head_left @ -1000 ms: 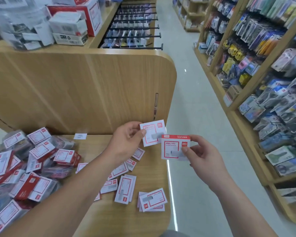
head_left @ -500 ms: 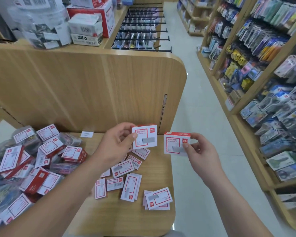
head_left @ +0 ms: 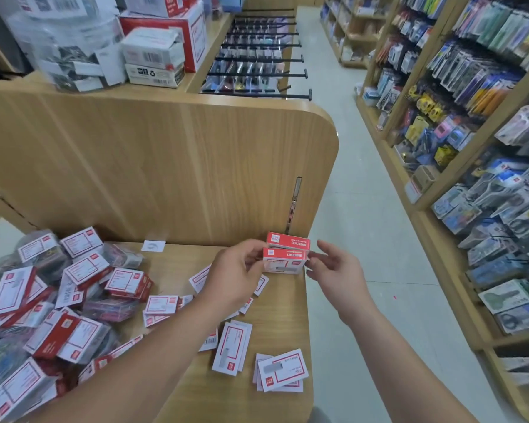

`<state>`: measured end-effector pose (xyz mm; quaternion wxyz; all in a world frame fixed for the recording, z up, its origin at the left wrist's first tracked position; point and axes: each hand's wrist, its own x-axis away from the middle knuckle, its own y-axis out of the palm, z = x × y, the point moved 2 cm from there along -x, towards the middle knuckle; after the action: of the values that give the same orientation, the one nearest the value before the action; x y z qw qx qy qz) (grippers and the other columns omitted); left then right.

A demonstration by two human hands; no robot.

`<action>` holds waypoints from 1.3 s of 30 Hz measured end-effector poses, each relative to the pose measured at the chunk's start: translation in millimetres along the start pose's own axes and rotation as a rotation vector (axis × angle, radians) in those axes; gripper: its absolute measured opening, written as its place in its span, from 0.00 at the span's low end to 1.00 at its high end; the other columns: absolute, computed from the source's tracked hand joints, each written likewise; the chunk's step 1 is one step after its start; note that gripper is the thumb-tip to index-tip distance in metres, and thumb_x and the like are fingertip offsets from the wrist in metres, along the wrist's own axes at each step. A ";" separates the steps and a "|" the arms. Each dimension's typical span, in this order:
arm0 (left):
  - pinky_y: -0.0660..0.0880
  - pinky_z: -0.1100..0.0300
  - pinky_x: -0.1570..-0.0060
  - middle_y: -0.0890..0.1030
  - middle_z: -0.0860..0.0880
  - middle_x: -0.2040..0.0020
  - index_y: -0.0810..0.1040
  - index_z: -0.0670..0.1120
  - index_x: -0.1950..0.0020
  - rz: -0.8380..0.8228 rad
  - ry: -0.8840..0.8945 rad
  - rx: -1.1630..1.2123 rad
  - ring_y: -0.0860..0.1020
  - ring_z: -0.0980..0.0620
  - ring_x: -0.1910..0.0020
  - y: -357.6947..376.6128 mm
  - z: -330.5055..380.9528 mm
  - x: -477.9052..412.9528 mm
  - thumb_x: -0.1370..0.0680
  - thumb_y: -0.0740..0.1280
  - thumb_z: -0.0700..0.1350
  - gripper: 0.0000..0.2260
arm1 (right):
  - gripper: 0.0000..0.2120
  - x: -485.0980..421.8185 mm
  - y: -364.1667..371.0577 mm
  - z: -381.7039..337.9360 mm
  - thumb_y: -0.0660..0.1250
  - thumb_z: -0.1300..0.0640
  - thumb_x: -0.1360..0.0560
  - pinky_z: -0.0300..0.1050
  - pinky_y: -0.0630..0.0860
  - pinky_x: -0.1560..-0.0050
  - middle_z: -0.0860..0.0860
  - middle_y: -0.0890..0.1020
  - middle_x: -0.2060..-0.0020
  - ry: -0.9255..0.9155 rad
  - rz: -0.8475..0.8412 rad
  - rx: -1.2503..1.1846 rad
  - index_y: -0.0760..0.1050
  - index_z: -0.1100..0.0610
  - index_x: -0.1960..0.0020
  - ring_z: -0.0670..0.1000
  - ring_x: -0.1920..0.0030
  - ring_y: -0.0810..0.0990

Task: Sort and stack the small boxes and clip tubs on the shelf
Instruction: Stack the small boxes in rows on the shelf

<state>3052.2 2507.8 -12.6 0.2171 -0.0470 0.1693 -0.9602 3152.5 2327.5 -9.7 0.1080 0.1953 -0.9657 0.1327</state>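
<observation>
Left hand point(head_left: 235, 274) pinching two stacked small boxes point(head_left: 286, 254), right hand point(head_left: 336, 270) open beside them, loose boxes point(head_left: 231, 348) across wooden shelf point(head_left: 275, 312), clip tubs point(head_left: 116, 309) piled left

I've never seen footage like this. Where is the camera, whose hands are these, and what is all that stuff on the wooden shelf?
There is no machine here. A person wears a wide-angle camera on the head, so you look forward and down at their own two bare hands. It is the only view.

The left hand pinches two small boxes, red and white, one stacked on the other, at the far right corner of the wooden shelf. The right hand is beside them with relaxed fingers. Its fingertips are at the boxes' end, but it is hard to tell whether they touch.

At the left of the shelf lies a jumbled pile of similar boxes and clear clip tubs. Nearer the middle, more small boxes lie flat and scattered, a few overlapping. Across the aisle stand racks of hanging stationery.
</observation>
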 end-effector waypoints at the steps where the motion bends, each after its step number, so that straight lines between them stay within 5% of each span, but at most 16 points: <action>1: 0.81 0.59 0.45 0.87 0.56 0.52 0.82 0.51 0.45 0.035 -0.020 0.002 0.84 0.60 0.51 3.2 -3.5 -1.1 0.22 0.71 0.36 0.11 | 0.21 3.1 0.1 3.4 0.67 0.64 0.20 0.47 0.80 0.39 0.49 0.85 0.41 -0.004 -0.008 -0.001 0.73 0.55 0.28 0.47 0.42 0.84; 4: 0.82 0.58 0.48 0.84 0.54 0.53 0.79 0.50 0.44 0.171 -0.090 -0.028 0.83 0.59 0.54 6.2 -8.0 -4.8 0.25 0.76 0.40 0.12 | 0.14 11.1 7.2 6.1 0.68 0.63 0.20 0.33 0.79 0.45 0.41 0.87 0.48 -0.104 -0.105 0.056 0.82 0.51 0.37 0.39 0.44 0.83; 8: 0.81 0.57 0.50 0.86 0.60 0.56 0.85 0.55 0.45 0.030 -0.001 -0.148 0.84 0.62 0.55 9.6 -2.5 -9.6 0.20 0.71 0.42 0.08 | 0.12 7.2 15.6 7.6 0.66 0.56 0.18 0.31 0.78 0.52 0.37 0.87 0.54 -0.195 0.046 0.201 0.83 0.45 0.40 0.35 0.51 0.83; 13: 0.74 0.58 0.64 0.82 0.55 0.64 0.85 0.52 0.48 0.028 0.074 -0.399 0.77 0.57 0.66 8.9 1.6 -14.7 0.19 0.68 0.45 0.06 | 0.12 -0.1 19.8 10.9 0.62 0.52 0.17 0.50 0.81 0.60 0.44 0.86 0.61 -0.232 0.117 0.457 0.81 0.44 0.39 0.48 0.61 0.83; 19: 0.76 0.49 0.60 0.81 0.49 0.58 0.81 0.46 0.50 0.038 0.164 -0.575 0.78 0.46 0.59 7.9 2.1 -15.0 0.19 0.66 0.48 0.07 | 0.07 -2.3 19.4 2.7 0.61 0.49 0.18 0.46 0.72 0.64 0.46 0.83 0.58 -0.284 0.093 0.812 0.77 0.48 0.46 0.53 0.58 0.81; 30: 0.74 0.50 0.60 0.78 0.47 0.57 0.79 0.43 0.53 -0.002 0.195 -0.596 0.78 0.43 0.57 3.6 8.3 -13.0 0.21 0.68 0.45 0.05 | 0.08 2.0 17.7 7.5 0.63 0.55 0.19 0.44 0.78 0.60 0.46 0.85 0.60 -0.285 0.093 0.583 0.80 0.49 0.44 0.49 0.59 0.82; 35: 0.76 0.54 0.51 0.79 0.51 0.53 0.83 0.45 0.46 0.088 0.260 -0.561 0.79 0.48 0.51 -37.9 7.1 24.5 0.22 0.70 0.41 0.06 | 0.23 34.1 4.5 10.0 0.67 0.45 0.21 0.53 0.80 0.42 0.47 0.82 0.39 -0.180 0.123 0.567 0.76 0.54 0.30 0.48 0.41 0.81; 39: 0.74 0.53 0.40 0.81 0.49 0.41 0.86 0.46 0.44 0.108 0.212 -0.675 0.76 0.46 0.39 -68.4 -7.1 60.8 0.24 0.74 0.42 0.09 | 0.16 72.7 3.0 9.1 0.70 0.44 0.23 0.51 0.81 0.44 0.41 0.84 0.45 -0.153 0.055 0.454 0.81 0.50 0.38 0.43 0.46 0.83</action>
<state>2968.8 2541.7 5.4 0.2210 -0.0072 0.5009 -0.8368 3084.4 2302.1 0.0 -0.0159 0.1975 -0.9215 0.3341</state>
